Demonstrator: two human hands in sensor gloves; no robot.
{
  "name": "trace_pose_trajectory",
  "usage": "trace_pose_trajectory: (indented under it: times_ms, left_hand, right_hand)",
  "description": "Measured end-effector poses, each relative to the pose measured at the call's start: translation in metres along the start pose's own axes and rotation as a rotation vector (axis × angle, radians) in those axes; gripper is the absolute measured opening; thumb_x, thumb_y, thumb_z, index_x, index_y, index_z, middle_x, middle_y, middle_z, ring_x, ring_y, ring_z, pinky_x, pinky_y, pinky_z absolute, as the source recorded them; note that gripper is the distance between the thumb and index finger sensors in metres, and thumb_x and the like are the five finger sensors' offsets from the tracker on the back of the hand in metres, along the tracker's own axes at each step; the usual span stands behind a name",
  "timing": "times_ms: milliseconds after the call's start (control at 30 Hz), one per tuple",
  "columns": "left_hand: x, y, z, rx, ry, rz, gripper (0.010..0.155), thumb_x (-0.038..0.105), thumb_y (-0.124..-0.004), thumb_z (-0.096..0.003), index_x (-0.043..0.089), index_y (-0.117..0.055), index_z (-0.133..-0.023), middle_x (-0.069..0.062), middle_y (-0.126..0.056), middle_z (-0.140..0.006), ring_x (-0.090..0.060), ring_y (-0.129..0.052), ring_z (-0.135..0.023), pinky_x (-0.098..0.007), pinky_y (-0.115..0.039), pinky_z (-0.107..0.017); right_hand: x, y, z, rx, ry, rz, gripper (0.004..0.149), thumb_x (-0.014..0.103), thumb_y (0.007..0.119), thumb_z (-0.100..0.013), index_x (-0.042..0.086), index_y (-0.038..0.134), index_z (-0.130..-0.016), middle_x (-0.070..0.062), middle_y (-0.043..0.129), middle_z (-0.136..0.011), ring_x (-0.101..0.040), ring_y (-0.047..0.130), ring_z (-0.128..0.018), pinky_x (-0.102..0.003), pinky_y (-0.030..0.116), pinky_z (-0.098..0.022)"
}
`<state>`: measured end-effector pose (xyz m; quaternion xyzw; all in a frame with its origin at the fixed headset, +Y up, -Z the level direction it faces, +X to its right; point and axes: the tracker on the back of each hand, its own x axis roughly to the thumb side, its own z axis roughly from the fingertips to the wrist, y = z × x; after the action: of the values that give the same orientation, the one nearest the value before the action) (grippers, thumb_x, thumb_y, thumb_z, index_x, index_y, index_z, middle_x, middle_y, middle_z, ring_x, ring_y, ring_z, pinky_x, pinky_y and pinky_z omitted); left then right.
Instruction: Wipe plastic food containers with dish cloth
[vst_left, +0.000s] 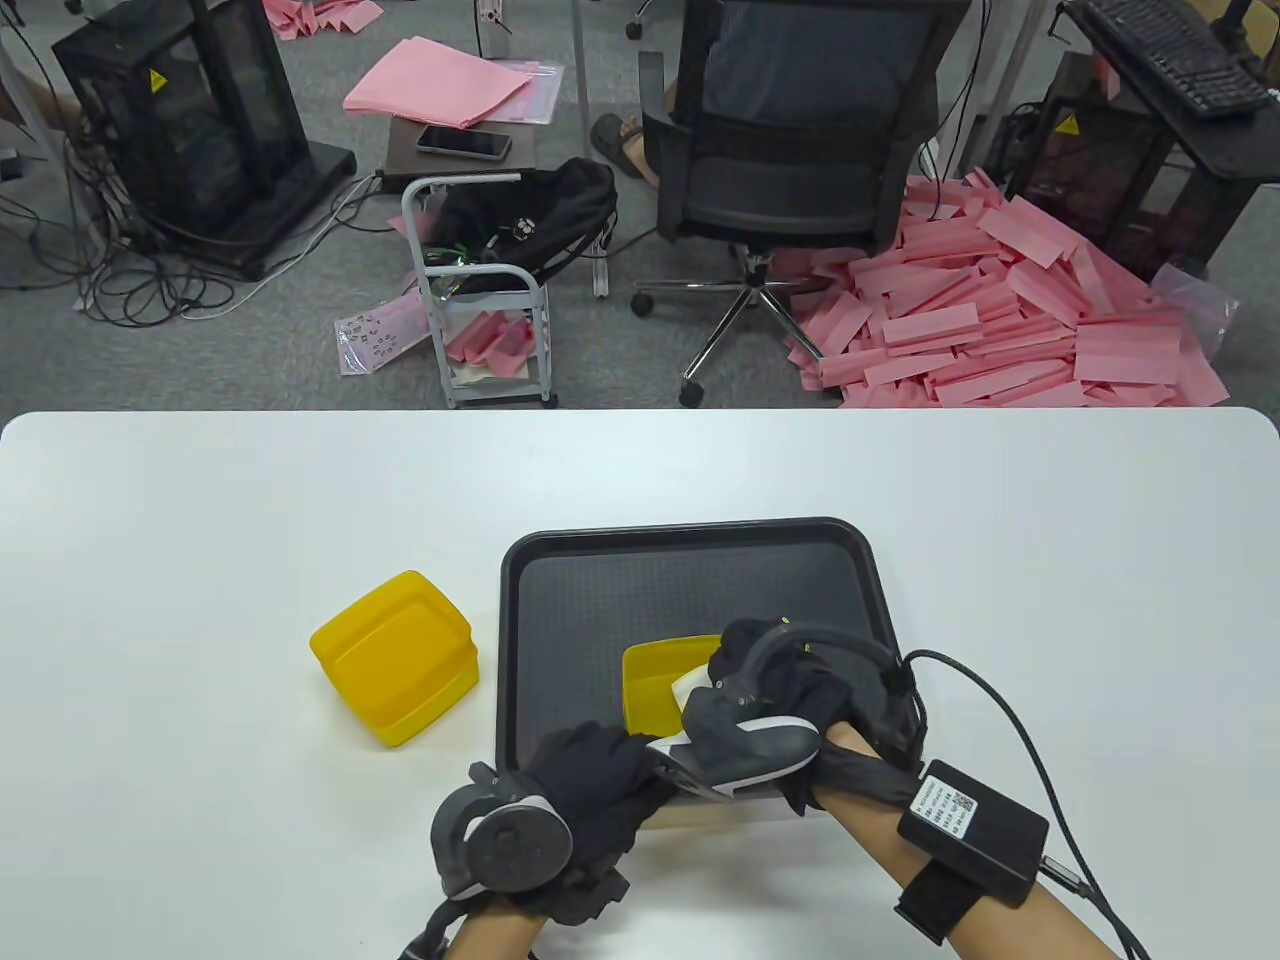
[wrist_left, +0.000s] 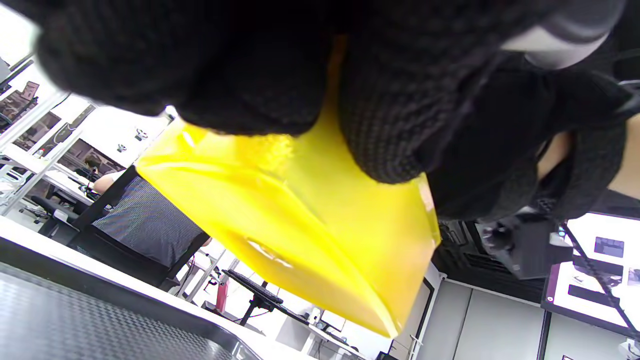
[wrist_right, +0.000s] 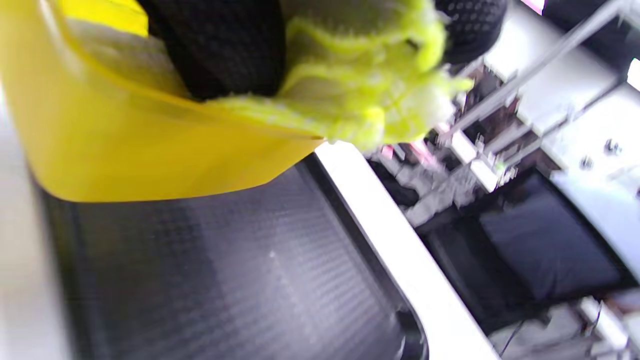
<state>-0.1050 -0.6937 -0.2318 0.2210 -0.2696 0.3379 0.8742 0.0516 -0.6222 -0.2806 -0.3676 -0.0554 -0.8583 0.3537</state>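
Yellow plastic is seen in all three views, but each view gives a different part of it. From the table view, a yellow plastic food container (vst_left: 655, 690) is held above the near part of a black textured plastic tray (vst_left: 690, 580), and a pale cloth (vst_left: 692, 690) shows inside its opening. Only the left wrist view shows the smooth outer wall and bottom of this container (wrist_left: 310, 220), gripped from above by the gloved left hand (wrist_left: 280, 75). Only the right wrist view shows that the cloth (wrist_right: 350, 85) has a fuzzy yellow-green edge and is draped over the container rim (wrist_right: 125, 150), with the fingers (wrist_right: 225, 45) of the right hand pressed on it inside the container.

In the table view the left hand (vst_left: 590, 790) is placed at the near edge of the tray, closed around the near side of the container. The right hand (vst_left: 790, 700) is curled over the opening from the right and holds the cloth.

A second yellow plastic container with its lid on (vst_left: 395, 655) is set on the white table (vst_left: 200, 560), just left of the tray and apart from both hands.

Much of the held container is hidden by the gloves and trackers in the table view. The right wrist view is blurred, so the full shape of the cloth cannot be made out.
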Motion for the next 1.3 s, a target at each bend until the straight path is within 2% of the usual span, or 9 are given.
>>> trace_pose_trajectory:
  times_ms: [100, 233, 333, 433, 633, 800, 1100, 1300]
  left_hand:
    - [0.002, -0.001, 0.001, -0.006, -0.003, 0.029, 0.035, 0.049, -0.093, -0.0381, 0.032, -0.1, -0.068, -0.008, -0.101, -0.046, -0.028, -0.101, -0.029, -0.043, -0.086, -0.021]
    - [0.008, -0.003, 0.001, 0.0, -0.027, 0.033, 0.036, 0.049, -0.093, -0.038, 0.032, -0.1, -0.068, -0.008, -0.1, -0.045, -0.028, -0.1, -0.028, -0.042, -0.086, -0.021]
    - [0.011, -0.003, 0.002, 0.018, -0.036, 0.053, 0.036, 0.049, -0.093, -0.0382, 0.031, -0.1, -0.068, -0.008, -0.1, -0.044, -0.028, -0.099, -0.027, -0.042, -0.086, -0.02]
    - [0.011, -0.001, 0.002, 0.037, -0.045, 0.085, 0.037, 0.049, -0.093, -0.0387, 0.027, -0.099, -0.069, -0.008, -0.1, -0.043, -0.028, -0.099, -0.026, -0.042, -0.086, -0.019]
    - [0.012, -0.003, 0.001, 0.009, -0.074, 0.117, 0.038, 0.048, -0.093, -0.0387, 0.026, -0.099, -0.069, -0.009, -0.099, -0.043, -0.028, -0.098, -0.026, -0.042, -0.086, -0.02]
    - [0.016, -0.002, 0.001, 0.01, -0.093, 0.1, 0.036, 0.048, -0.093, -0.0389, 0.027, -0.099, -0.068, -0.008, -0.098, -0.043, -0.028, -0.098, -0.026, -0.042, -0.086, -0.019]
    - [0.019, -0.005, 0.002, -0.008, -0.113, 0.096, 0.036, 0.048, -0.093, -0.0391, 0.028, -0.099, -0.068, -0.008, -0.098, -0.042, -0.028, -0.098, -0.026, -0.042, -0.086, -0.02]
    - [0.018, -0.003, 0.002, 0.019, -0.113, 0.101, 0.036, 0.047, -0.093, -0.0392, 0.027, -0.099, -0.068, -0.008, -0.098, -0.041, -0.028, -0.097, -0.025, -0.042, -0.085, -0.019]
  right_hand:
    - [-0.002, -0.005, 0.003, 0.119, -0.021, -0.084, 0.042, 0.028, 0.085, -0.049, 0.046, 0.079, -0.088, 0.0, 0.08, -0.101, -0.036, 0.078, -0.08, -0.045, 0.082, -0.05]
    - [-0.009, -0.01, 0.004, 0.191, -0.027, -0.294, 0.044, 0.029, 0.085, -0.05, 0.041, 0.078, -0.091, -0.002, 0.084, -0.097, -0.035, 0.084, -0.071, -0.04, 0.086, -0.042]
    - [-0.012, -0.014, 0.002, 0.176, -0.036, -0.445, 0.045, 0.03, 0.085, -0.05, 0.037, 0.077, -0.093, -0.004, 0.087, -0.095, -0.034, 0.087, -0.066, -0.037, 0.087, -0.038]
    - [-0.013, -0.018, 0.0, 0.101, -0.034, -0.524, 0.049, 0.032, 0.088, -0.048, 0.027, 0.074, -0.094, -0.004, 0.09, -0.09, -0.032, 0.091, -0.061, -0.035, 0.09, -0.033]
    - [-0.009, -0.033, 0.0, -0.124, 0.021, -0.433, 0.055, 0.038, 0.096, -0.041, 0.025, 0.072, -0.09, -0.001, 0.093, -0.082, -0.027, 0.097, -0.053, -0.03, 0.093, -0.026]
    - [-0.004, -0.039, 0.0, -0.257, 0.078, -0.341, 0.057, 0.04, 0.098, -0.039, 0.025, 0.074, -0.088, 0.0, 0.094, -0.078, -0.026, 0.098, -0.05, -0.029, 0.094, -0.024]
    - [0.001, -0.045, -0.003, -0.34, 0.211, -0.086, 0.057, 0.053, 0.097, -0.036, 0.026, 0.079, -0.083, 0.002, 0.098, -0.068, -0.021, 0.104, -0.037, -0.025, 0.095, -0.012]
    - [-0.002, -0.039, -0.004, -0.311, 0.23, 0.077, 0.054, 0.057, 0.096, -0.035, 0.028, 0.083, -0.079, 0.004, 0.1, -0.062, -0.019, 0.104, -0.035, -0.025, 0.094, -0.011]
